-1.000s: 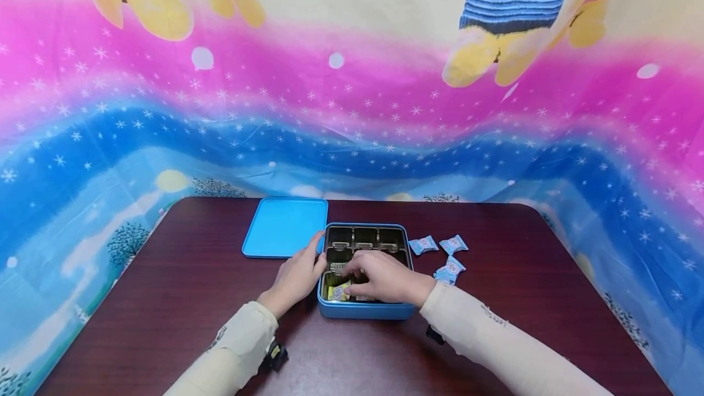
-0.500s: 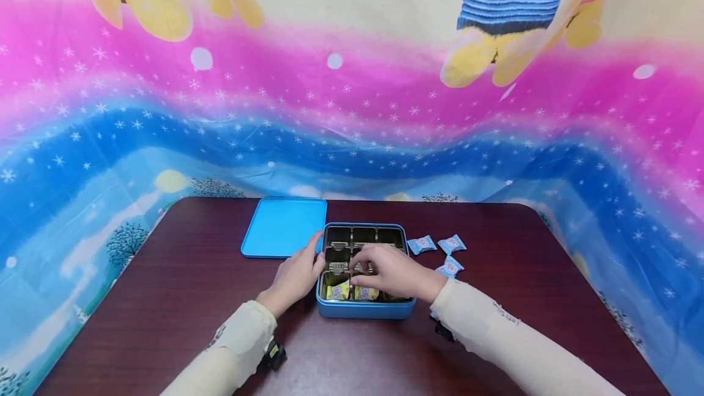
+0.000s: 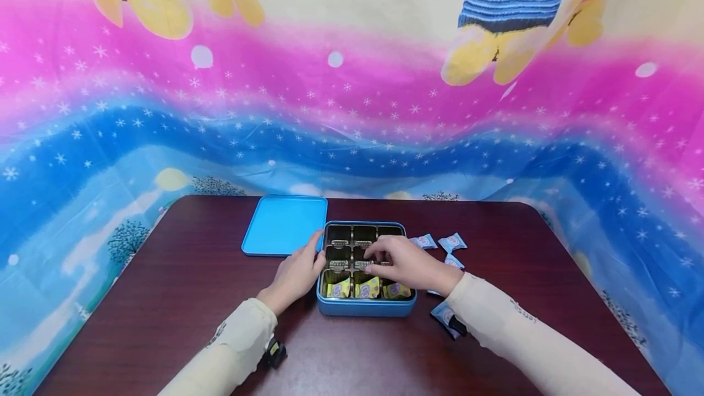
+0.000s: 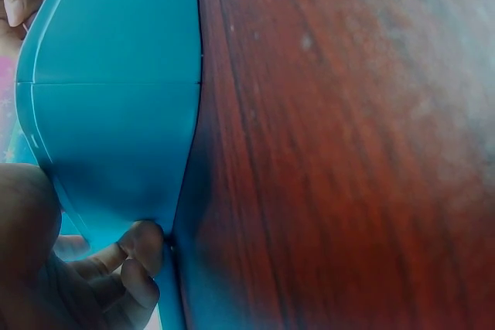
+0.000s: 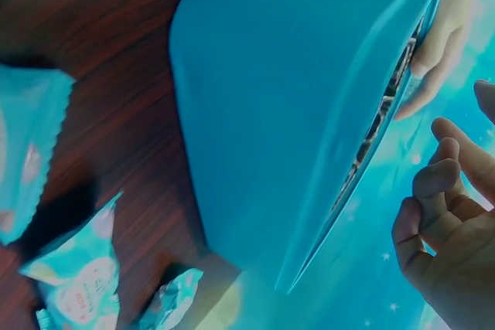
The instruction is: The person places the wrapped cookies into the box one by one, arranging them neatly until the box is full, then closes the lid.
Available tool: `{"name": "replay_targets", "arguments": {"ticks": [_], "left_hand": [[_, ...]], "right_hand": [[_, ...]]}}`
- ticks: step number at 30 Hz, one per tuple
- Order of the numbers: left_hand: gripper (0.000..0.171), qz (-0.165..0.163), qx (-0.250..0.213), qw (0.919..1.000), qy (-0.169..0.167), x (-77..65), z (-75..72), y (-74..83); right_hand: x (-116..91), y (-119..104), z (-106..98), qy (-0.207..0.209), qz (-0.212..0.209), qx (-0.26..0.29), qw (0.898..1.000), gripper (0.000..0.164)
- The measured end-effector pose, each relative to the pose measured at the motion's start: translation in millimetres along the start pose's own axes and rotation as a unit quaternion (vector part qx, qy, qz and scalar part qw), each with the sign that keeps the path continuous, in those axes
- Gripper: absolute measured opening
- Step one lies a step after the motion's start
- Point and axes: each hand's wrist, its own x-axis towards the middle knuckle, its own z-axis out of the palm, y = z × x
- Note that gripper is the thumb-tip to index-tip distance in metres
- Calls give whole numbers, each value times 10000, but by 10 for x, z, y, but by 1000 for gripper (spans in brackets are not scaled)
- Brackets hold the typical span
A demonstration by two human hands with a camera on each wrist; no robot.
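A flat, square, light-blue lid (image 3: pixel 286 225) lies behind and left of a blue, rectangular, metal-looking box (image 3: pixel 365 308) on a reddish-brown wooden table (image 3: pixel 181 280). The left hand (image 3: pixel 294 275), fingers relaxed, touches the box's left side. Yellow plastic-wrapped sweets (image 3: pixel 367 288) fill its three near compartments. The right hand (image 3: pixel 408 263), grasping nothing, hovers over the box, fingers loosely bent. Blue plastic-wrapped sweets (image 3: pixel 452 242) lie to the box's right.

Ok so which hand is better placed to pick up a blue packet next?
Probably the right hand: it seems to hold nothing, and the blue packets lie on its side of the tin. The left hand touches the tin's opposite side.
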Motion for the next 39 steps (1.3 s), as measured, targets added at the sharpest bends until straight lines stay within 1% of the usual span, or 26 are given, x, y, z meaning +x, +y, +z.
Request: {"name": "replay_targets", "arguments": {"ticks": [7,12,19,26,39], "left_hand": [[58,-31,-40,10000,-35,-5,-6,5],[58,-43,-62,10000,-24,0,-4,7],[59,-115,-107,9999,-60,-1,-8,7],[59,-130,-174,9997,-79,-6,-15,28],[59,-155,-182,9997,-71,-3,-7,15]], "right_hand": [[-65,129,-37,77,83,170,9998,29],[-105,197,-55,180,173,192,9995,29],[-166,297,-67,319,134,240,9991,31],[-228,423,-106,437,194,160,9987,31],[-321,604,-192,566,409,154,9974,26]]}}
